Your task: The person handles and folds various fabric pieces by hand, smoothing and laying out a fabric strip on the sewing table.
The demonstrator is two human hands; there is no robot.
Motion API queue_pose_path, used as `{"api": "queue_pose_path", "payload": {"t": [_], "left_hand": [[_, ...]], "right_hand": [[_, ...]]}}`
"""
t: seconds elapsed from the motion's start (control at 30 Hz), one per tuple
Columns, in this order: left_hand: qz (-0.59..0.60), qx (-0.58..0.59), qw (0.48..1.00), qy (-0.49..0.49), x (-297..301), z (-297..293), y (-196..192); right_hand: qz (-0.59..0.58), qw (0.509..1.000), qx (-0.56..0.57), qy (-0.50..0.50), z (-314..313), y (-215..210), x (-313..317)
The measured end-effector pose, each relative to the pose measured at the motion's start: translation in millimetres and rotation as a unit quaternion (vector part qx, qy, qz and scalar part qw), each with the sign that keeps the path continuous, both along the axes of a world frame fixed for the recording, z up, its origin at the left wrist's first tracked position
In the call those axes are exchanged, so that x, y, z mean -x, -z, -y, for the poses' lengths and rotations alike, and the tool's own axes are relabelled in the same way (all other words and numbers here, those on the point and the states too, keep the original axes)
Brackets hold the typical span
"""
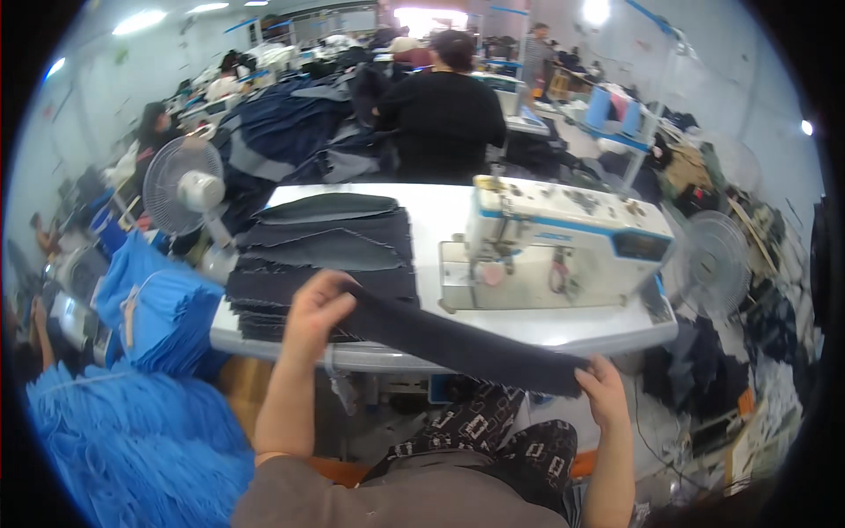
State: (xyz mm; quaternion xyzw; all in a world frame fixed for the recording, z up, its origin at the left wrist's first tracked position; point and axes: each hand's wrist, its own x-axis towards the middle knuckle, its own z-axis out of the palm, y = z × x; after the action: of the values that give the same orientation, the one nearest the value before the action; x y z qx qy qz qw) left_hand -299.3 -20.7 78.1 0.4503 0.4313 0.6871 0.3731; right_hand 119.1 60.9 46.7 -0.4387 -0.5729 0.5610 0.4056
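Observation:
A long dark strip of denim-like fabric (458, 343) stretches slantwise between my hands, over the front edge of the sewing table. My left hand (319, 308) pinches its upper left end, close to a stack of dark cut fabric pieces (326, 251) with frayed edges. The lower right end is gripped by my right hand (603, 387), in front of the table edge. Behind the strip stands a white and blue sewing machine (563, 251), apart from both hands. The white tabletop (440, 211) shows between stack and machine.
Bundles of blue fabric (141, 440) are piled at my left, beside a standing fan (185, 189). Another fan (715, 264) and dark fabric heaps (700, 370) lie to the right. A person in black (444, 114) sits beyond the table, near heaped denim (282, 123).

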Motion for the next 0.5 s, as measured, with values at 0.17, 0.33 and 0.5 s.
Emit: {"api": "queue_pose_path", "payload": {"t": [0.17,0.33,0.5], "left_hand": [[-0.044,-0.055,0.979,-0.191,132,9,-50],[-0.063,-0.071,0.966,-0.242,198,-16,-126],[-0.114,-0.009,0.948,-0.297,254,-47,-128]], "right_hand": [[0.019,0.988,-0.074,-0.131,-65,-74,160],[-0.038,0.977,-0.136,-0.157,-118,-142,254],[-0.033,0.984,-0.131,-0.112,-166,-133,317]]}}
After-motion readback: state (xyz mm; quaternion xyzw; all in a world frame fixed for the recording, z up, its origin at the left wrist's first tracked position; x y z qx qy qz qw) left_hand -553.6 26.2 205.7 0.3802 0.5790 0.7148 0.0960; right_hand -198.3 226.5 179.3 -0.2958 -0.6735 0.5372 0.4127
